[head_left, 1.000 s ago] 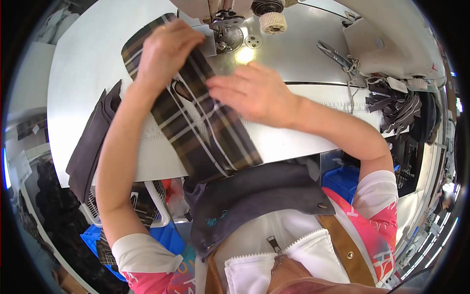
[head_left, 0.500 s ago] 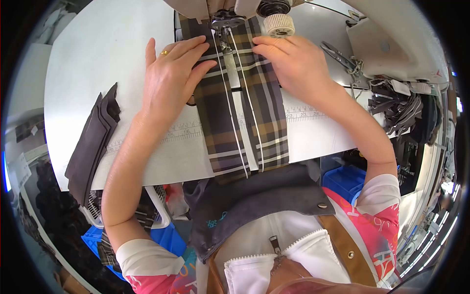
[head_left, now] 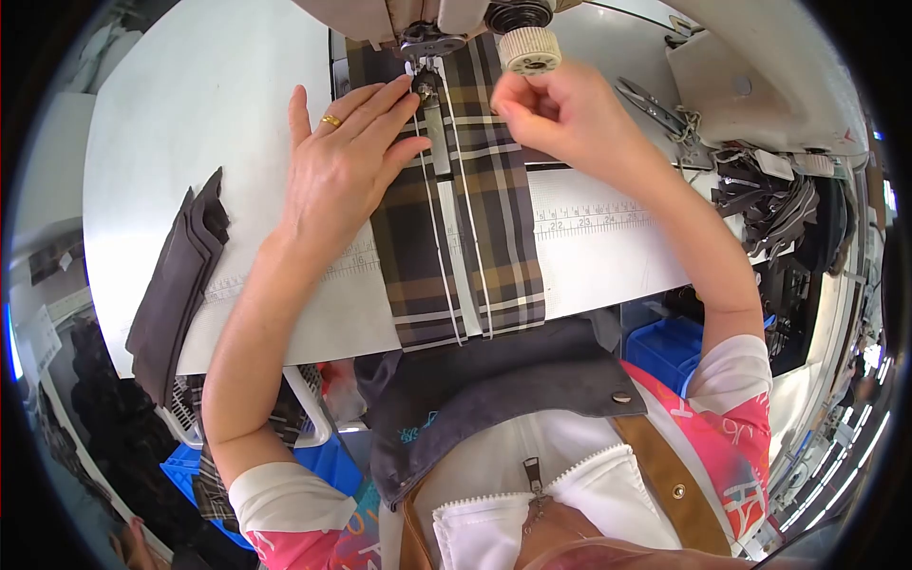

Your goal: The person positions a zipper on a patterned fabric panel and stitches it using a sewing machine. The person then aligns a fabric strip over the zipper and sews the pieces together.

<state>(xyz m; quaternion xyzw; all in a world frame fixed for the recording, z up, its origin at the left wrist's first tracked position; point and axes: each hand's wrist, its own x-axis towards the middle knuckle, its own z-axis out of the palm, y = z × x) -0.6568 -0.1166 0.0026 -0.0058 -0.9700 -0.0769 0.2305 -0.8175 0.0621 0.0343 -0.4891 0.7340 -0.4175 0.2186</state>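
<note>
Brown-and-black plaid fabric [head_left: 503, 242] lies lengthwise under the sewing machine head [head_left: 432, 28]. Two white cord-like lines [head_left: 478, 252] run along it, either side of a pale gap. My left hand [head_left: 347, 157] rests flat on the fabric's left part, fingers stretched and a ring on one finger, its fingertips close to the presser foot [head_left: 426, 90]. At the fabric's right edge, below the white machine dial [head_left: 530, 50], my right hand [head_left: 570, 114] is curled with thumb and fingers drawn in. Nothing shows in it.
A stack of dark fabric pieces [head_left: 180, 275] hangs over the table's left edge. Scissors [head_left: 654, 106] lie at the right by the machine body. Bundled zippers [head_left: 769, 204] sit at the far right. A printed ruler [head_left: 608, 220] crosses the table. Blue bins [head_left: 668, 351] stand below.
The plaid fabric has shifted up and slightly left under the machine. My left hand stays on it. My right hand has gone from fingers laid on the fabric to a curled shape.
</note>
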